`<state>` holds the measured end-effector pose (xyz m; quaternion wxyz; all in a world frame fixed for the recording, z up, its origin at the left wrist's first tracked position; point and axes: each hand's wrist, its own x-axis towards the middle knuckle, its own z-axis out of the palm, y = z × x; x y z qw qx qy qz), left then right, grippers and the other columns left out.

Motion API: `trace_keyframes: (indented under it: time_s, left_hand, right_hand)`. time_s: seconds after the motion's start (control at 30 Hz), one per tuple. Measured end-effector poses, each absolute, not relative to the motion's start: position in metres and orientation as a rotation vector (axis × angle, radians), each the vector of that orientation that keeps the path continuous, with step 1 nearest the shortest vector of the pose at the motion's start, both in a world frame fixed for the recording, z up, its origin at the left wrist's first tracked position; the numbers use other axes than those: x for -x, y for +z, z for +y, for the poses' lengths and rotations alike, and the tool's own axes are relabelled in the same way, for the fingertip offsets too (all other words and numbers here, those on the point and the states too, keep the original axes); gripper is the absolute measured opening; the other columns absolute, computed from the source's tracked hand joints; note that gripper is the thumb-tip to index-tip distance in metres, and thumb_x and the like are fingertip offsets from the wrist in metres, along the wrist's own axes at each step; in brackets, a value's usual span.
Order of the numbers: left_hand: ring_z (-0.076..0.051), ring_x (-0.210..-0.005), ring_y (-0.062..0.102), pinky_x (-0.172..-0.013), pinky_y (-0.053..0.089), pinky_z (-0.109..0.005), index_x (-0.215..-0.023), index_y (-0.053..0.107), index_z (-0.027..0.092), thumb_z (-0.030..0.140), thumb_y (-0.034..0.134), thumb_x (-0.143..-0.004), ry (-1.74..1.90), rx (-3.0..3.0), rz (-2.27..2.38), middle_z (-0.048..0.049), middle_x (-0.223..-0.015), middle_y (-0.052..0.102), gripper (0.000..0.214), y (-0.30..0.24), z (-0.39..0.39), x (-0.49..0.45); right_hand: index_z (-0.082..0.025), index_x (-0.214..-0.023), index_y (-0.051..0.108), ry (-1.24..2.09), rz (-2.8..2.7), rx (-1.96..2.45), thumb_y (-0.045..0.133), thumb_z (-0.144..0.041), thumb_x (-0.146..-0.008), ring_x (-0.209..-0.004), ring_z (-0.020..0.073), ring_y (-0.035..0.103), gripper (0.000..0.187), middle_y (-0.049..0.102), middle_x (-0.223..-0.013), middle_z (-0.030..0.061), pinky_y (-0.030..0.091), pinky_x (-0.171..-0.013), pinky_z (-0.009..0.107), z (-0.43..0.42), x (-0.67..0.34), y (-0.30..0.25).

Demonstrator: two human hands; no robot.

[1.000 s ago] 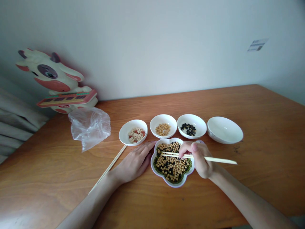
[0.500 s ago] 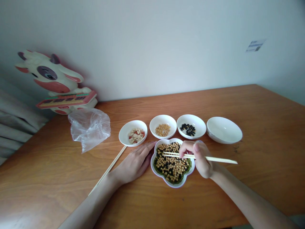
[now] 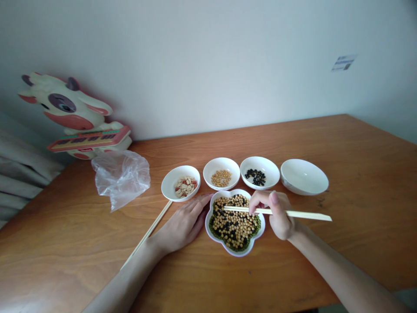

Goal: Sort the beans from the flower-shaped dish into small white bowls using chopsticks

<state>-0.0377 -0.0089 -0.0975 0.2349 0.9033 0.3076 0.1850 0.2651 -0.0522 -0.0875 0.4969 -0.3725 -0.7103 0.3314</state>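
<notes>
My right hand point(image 3: 276, 213) is closed around a pair of chopsticks point(image 3: 306, 214), whose tips lie over the flower-shaped dish point(image 3: 208, 229). Yellow soybeans point(image 3: 240, 226), black beans and small green beans fill that dish. Resting on the table with its fingers stretched out, my left hand point(image 3: 187, 219) lies against the dish's left side and holds nothing. Behind the dish stand a bowl of soybeans point(image 3: 207, 167) and a bowl of black beans point(image 3: 275, 174). A bowl point(image 3: 167, 184) with pale seeds and reddish nuts is just beyond my left fingers.
An empty white bowl point(image 3: 302, 174) ends the row at the right. Another pair of chopsticks point(image 3: 156, 222) lies partly under my left forearm. A clear plastic bag point(image 3: 122, 178) and a cow-shaped toy keyboard point(image 3: 87, 141) are at the left, near the wall.
The chopstick tips have come together; they were slightly apart before. My right hand has shifted slightly right, while my left hand stays by the dish.
</notes>
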Motion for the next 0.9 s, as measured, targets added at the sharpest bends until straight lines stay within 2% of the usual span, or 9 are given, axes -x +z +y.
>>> trace_keyframes:
  time_s: [0.63,0.9]
  left_hand:
    - [-0.027,-0.146,0.05,-0.124,0.044,-0.047,-0.162,0.031,0.024,0.02,0.045,-0.107,0.511,-2.495,0.851,-0.0105,-0.16,0.048,0.057,-0.099,-0.009,0.038]
    - [-0.027,-0.145,0.052,-0.122,0.046,-0.048,-0.162,0.031,0.025,0.021,0.045,-0.107,0.519,-2.513,0.852,-0.0107,-0.159,0.049,0.057,-0.099,-0.008,0.038]
  right_hand:
    - [-0.022,-0.076,0.067,0.623,-1.794,1.056,0.012,-0.063,-0.108,-0.065,0.0189,0.056,0.076,0.068,-0.073,0.0046,0.038,-0.063,0.036,-0.044,-0.3,-0.076]
    - [-0.022,-0.079,0.067,0.659,-1.838,1.074,0.01,-0.063,-0.108,-0.066,0.0191,0.059,0.075,0.068,-0.074,0.0046,0.041,-0.064,0.036,-0.044,-0.299,-0.076]
